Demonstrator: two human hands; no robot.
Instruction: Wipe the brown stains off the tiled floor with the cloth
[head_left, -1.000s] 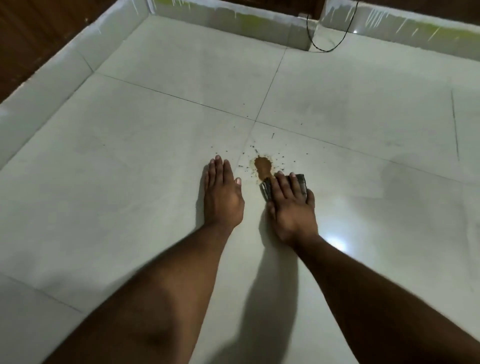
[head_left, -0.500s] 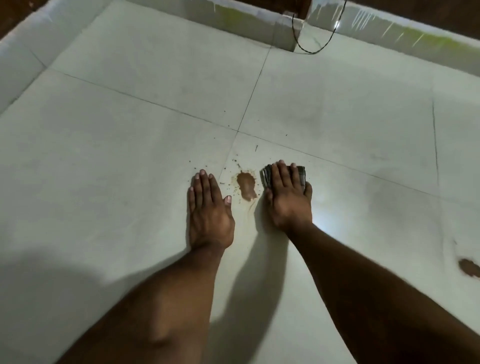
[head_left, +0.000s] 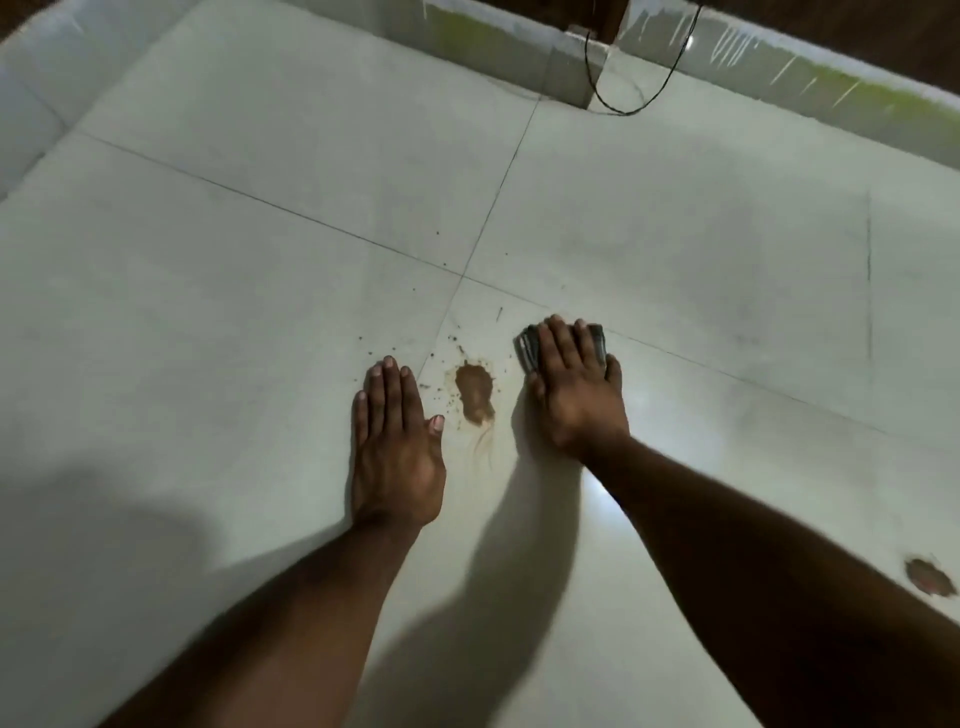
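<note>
A brown stain (head_left: 475, 397) with small specks around it lies on the pale tiled floor (head_left: 260, 312), between my two hands. My left hand (head_left: 397, 447) rests flat on the floor just left of the stain, fingers straight. My right hand (head_left: 576, 389) presses flat on a folded dark striped cloth (head_left: 530, 351), which lies to the right of the stain and apart from it. Most of the cloth is hidden under my fingers. A second brown stain (head_left: 930, 576) sits at the far right edge.
A low white skirting (head_left: 519, 47) runs along the far wall and the left side. A black cable (head_left: 618, 101) loops down onto the floor at the back. Dark grout lines cross just beyond my hands.
My right hand has slid the cloth from just below the stain to its right side and slightly farther away. A thin smear now trails below the stain. My left hand stays flat.
</note>
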